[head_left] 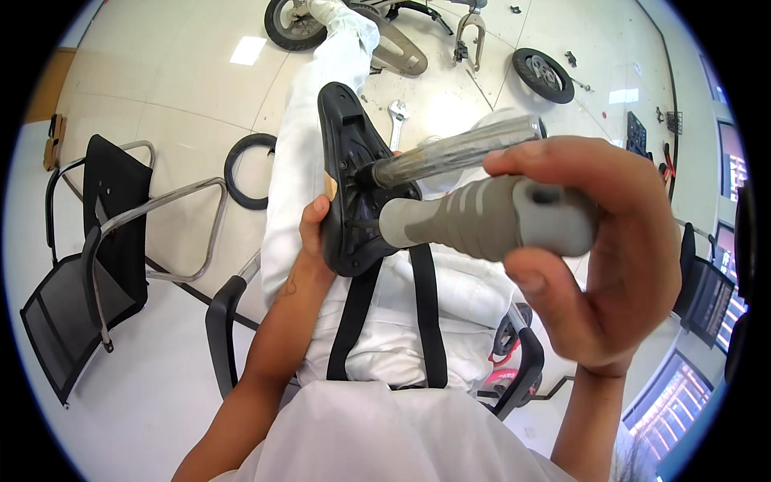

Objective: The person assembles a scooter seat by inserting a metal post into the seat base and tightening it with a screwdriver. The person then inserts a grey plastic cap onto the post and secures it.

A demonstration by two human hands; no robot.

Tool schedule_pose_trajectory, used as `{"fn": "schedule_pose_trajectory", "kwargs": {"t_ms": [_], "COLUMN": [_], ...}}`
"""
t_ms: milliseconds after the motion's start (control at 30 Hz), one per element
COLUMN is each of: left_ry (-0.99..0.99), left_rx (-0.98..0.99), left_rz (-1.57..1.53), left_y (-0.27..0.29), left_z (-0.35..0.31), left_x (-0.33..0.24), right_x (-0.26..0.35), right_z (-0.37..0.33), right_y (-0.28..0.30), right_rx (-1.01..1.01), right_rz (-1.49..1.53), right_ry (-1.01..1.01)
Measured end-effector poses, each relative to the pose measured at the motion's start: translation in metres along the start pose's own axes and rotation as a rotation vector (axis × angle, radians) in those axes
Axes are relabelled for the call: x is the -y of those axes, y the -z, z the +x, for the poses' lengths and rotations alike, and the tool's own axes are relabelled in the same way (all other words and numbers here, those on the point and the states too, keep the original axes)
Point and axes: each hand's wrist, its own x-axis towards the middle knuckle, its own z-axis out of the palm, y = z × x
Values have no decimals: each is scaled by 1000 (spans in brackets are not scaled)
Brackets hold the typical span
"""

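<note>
A black bicycle saddle (341, 241) stands on edge above my lap, its underside turned to the right. My left hand (315, 229) grips it at the left edge; most of its fingers are hidden behind the saddle. From the underside a shiny metal seat post (458, 153) sticks out to the right. Just below the post, my right hand (622, 233) holds a screwdriver (482, 217) by its thick grey ribbed handle, thumb and fingers curled around the end. The shaft points into the saddle's underside; whether its tip sits in a screw I cannot tell.
An adjustable wrench (397, 119) lies on the tiled floor ahead, near a small wheel (544, 76) and bike frame parts (401, 52). A loose tyre (231, 173) is left of my leg. Chairs stand at left (120, 217) and right (707, 277). Red-handled pliers (668, 163) lie far right.
</note>
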Motion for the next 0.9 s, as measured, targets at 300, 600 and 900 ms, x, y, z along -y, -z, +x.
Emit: {"fn": "schedule_pose_trajectory", "kwargs": {"t_ms": [300, 600, 900], "left_ry": [20, 15, -2], "left_rx": [112, -19, -100], "left_rz": [-263, -131, -19], "left_y": [24, 16, 4], "left_z": [2, 0, 2], "left_x": [10, 9, 6], "right_x": [1, -17, -30], "right_z": [24, 25, 13], "right_y": [-11, -13, -14], "right_rx": [-83, 66, -55], "right_rz": [-352, 179, 351], "right_ry": [325, 367, 241]}}
